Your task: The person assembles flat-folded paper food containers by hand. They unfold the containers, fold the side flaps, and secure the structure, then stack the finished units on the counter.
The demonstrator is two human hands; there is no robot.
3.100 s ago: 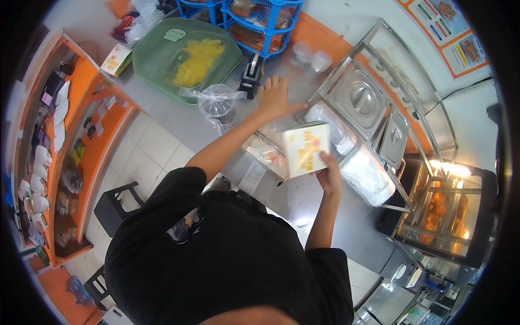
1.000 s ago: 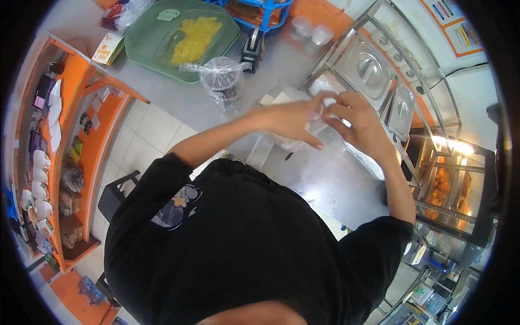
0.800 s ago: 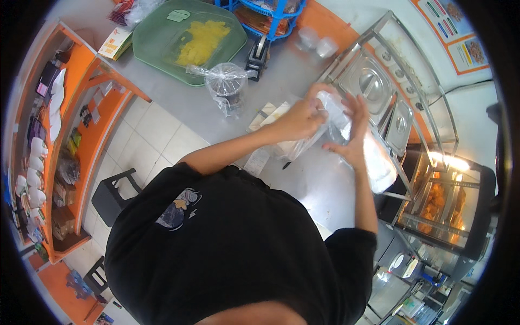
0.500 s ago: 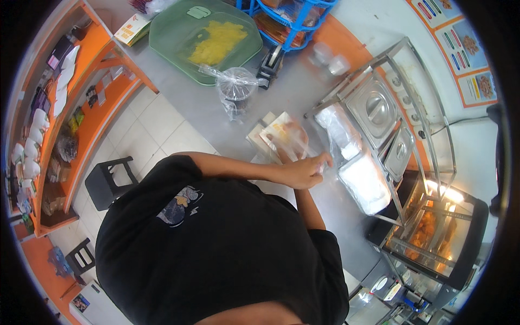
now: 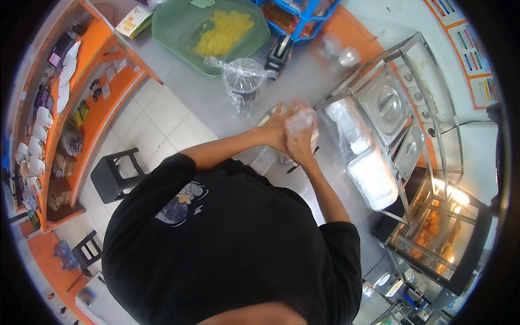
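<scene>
My left hand and my right hand meet over the steel counter. Fingers of the left hand are stretched and spread, partly behind the right. Crumpled clear plastic bunches around the right hand's curled fingers; blur hides whether it is a thin glove or a bag. Under the hands lie pale flat packs, mostly covered. Beyond them stands a dark-looking cup or tub wrapped in a clear bag.
A green tray bears yellow shreds. Near it are a tape dispenser and a blue basket rack. To the right stand foil-covered trays, lidded steel pans and a lit food warmer. A black stool stands left.
My left hand has opened from a fist and moved back and left to meet the right. The right hand has lifted off the packs with the plastic around it. The view has shifted slightly.
</scene>
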